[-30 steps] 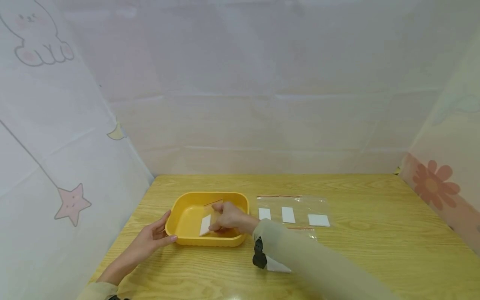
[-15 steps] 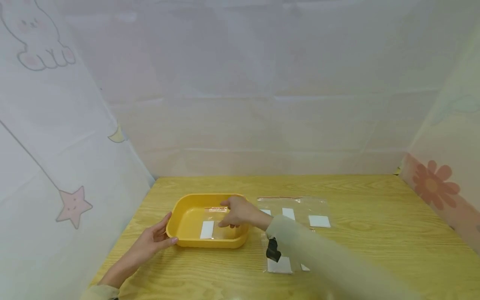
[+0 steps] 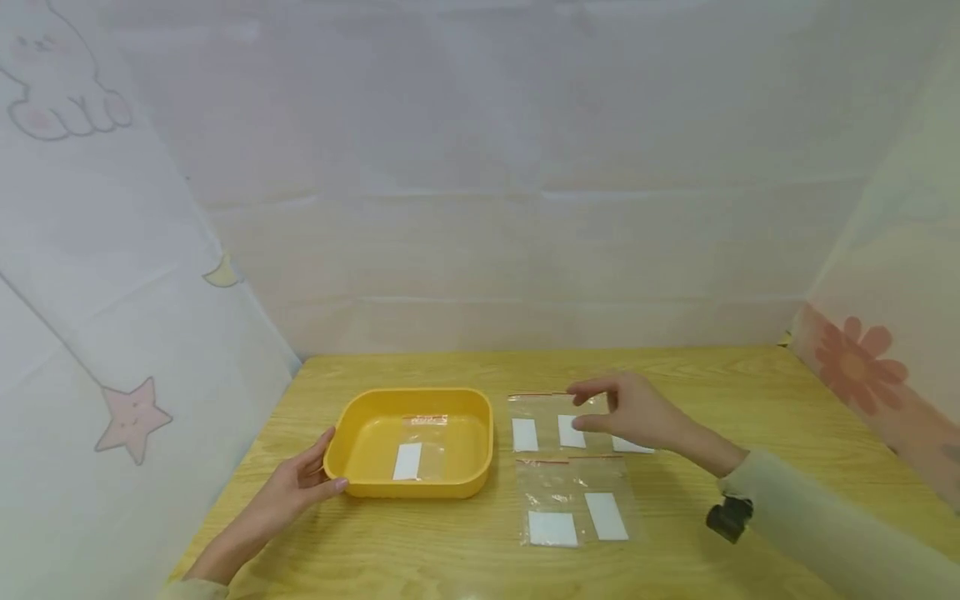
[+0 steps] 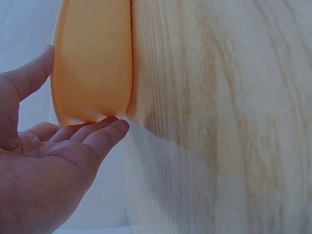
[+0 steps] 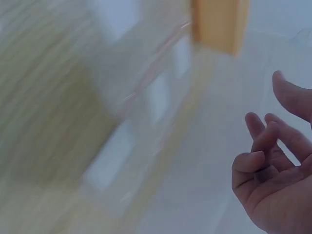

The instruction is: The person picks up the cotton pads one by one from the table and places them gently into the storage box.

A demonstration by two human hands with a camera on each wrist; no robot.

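The left hand (image 4: 46, 161) lies flat, palm up, its straight fingertips (image 4: 114, 127) touching the lower corner of the yellow tray (image 4: 92, 63). The thumb stands beside the tray's rim. The wood-grain tabletop (image 4: 219, 117) fills the right.

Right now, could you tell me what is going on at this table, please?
A person is working with small clear bags that hold white cards. The left hand rests against the near left corner of a yellow tray, where one bag lies. The right hand hovers empty over a bag lying on the table right of the tray. Another bag lies nearer the person.
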